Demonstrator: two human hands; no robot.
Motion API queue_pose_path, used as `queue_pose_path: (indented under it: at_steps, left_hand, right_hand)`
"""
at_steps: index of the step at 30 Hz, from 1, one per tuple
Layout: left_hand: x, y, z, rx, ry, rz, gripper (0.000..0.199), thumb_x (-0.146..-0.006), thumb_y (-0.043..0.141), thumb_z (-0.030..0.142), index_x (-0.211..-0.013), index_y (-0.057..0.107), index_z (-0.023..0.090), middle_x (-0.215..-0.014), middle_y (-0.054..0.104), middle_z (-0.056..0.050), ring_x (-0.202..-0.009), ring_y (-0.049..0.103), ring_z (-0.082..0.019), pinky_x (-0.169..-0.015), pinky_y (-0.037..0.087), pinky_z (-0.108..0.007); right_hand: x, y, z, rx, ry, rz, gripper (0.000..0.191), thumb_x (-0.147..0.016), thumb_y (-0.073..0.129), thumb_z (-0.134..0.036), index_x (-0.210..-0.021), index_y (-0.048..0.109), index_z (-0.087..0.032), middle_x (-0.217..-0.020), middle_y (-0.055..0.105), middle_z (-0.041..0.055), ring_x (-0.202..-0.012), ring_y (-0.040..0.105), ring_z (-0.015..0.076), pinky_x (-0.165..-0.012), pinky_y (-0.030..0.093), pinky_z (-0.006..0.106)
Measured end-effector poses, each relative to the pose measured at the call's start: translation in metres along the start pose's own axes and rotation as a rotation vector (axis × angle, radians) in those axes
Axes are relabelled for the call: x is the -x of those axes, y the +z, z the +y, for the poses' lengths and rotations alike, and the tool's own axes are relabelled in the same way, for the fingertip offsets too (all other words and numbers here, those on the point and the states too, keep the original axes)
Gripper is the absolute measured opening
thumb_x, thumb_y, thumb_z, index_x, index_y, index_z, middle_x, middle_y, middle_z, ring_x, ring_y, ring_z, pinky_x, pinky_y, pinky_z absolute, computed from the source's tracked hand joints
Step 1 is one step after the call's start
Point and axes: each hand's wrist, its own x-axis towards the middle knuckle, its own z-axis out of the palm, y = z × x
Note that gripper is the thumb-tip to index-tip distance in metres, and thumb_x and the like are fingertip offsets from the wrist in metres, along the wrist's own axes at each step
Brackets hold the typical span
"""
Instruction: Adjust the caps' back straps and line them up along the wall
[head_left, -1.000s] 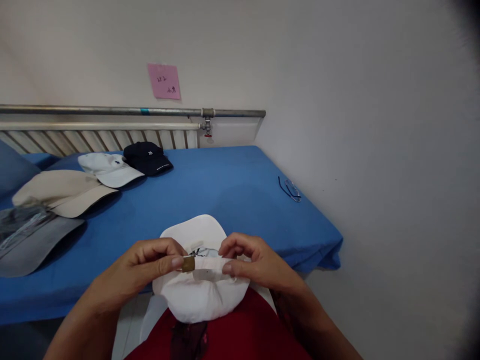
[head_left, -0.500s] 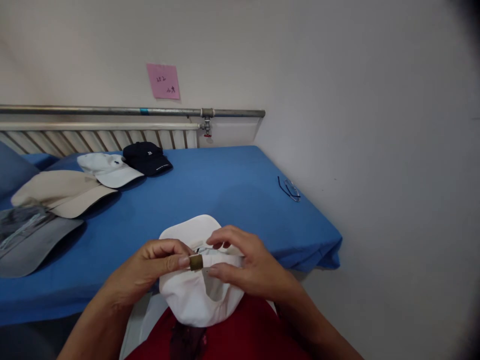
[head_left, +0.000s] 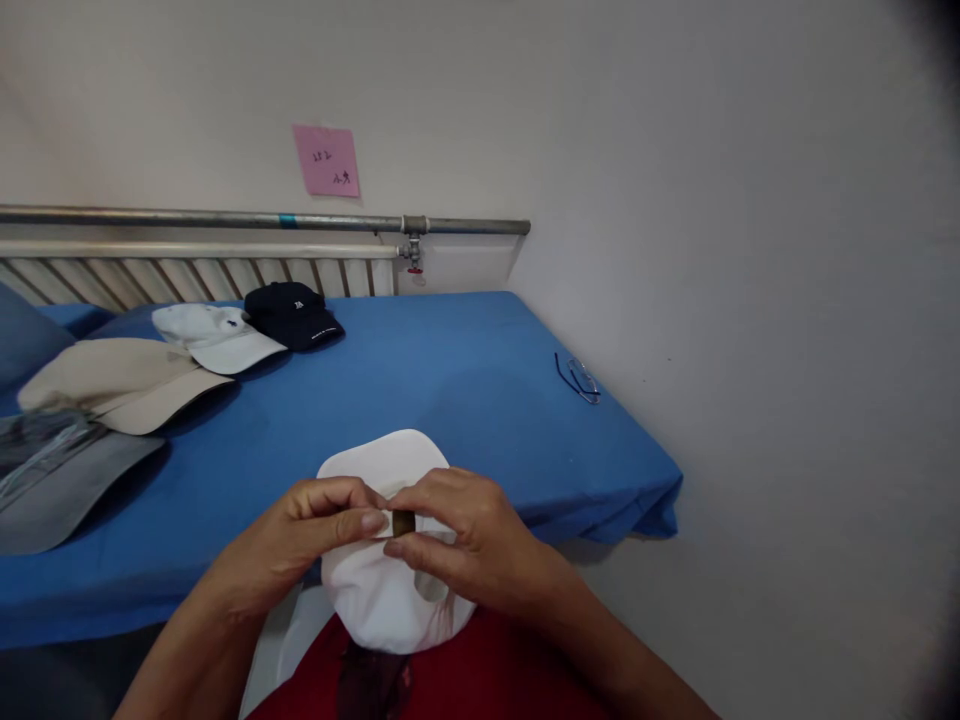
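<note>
I hold a white cap [head_left: 390, 600] over my lap, its brim [head_left: 382, 456] pointing away from me towards the blue bed. My left hand [head_left: 315, 530] pinches the cap's back strap beside a small brass buckle [head_left: 403, 522]. Fingers of my right hand [head_left: 457, 540] close on the strap from the other side, touching the buckle. Both hands meet at the buckle, and most of the strap is hidden under my fingers.
On the blue bed [head_left: 450, 370] lie a black cap [head_left: 292, 315], a white cap [head_left: 210, 338], a beige cap [head_left: 120, 382] and a grey cap [head_left: 60, 470] at the left, and glasses [head_left: 579, 378] near the right edge. A radiator [head_left: 195, 275] and pipe [head_left: 262, 220] run behind.
My right hand has slid left along the strap until it meets my left hand at the buckle. The cap's back has bunched up between them.
</note>
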Motion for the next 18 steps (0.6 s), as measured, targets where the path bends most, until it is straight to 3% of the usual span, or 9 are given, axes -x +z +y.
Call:
queue_pose_path:
  at_steps: [18]
  left_hand:
    - [0.0, -0.0025, -0.0049, 0.023, 0.015, 0.024, 0.026, -0.081, 0.069, 0.029, -0.063, 0.058, 0.016, -0.083, 0.066, -0.001, -0.071, 0.055, -0.011, -0.063, 0.041, -0.021]
  right_hand:
    - [0.0027, -0.0003, 0.0014, -0.078, 0.086, -0.021, 0.016, -0.084, 0.068, -0.027, -0.098, 0.07, -0.02, -0.086, 0.069, 0.0035, -0.081, 0.064, 0.0151, -0.074, 0.047, 0.025]
